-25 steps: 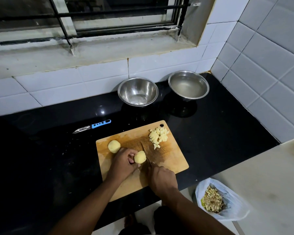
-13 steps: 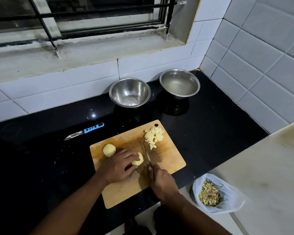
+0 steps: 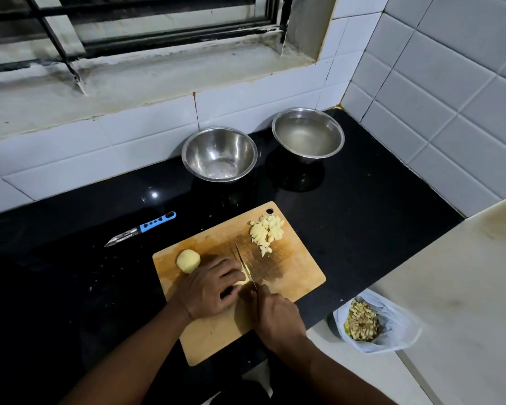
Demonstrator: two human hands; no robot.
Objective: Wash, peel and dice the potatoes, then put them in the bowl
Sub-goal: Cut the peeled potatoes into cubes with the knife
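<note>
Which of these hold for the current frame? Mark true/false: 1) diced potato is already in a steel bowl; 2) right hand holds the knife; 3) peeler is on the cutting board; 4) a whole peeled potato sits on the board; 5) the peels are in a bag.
1) False. The diced potato lies on the cutting board; the near steel bowl holds none.
2) True. The right hand grips the knife, blade on the potato under the left hand.
3) False. The peeler lies on the black counter, off the board.
4) True. The peeled potato sits by the board's left edge.
5) True. The plastic bag holds them.
</note>
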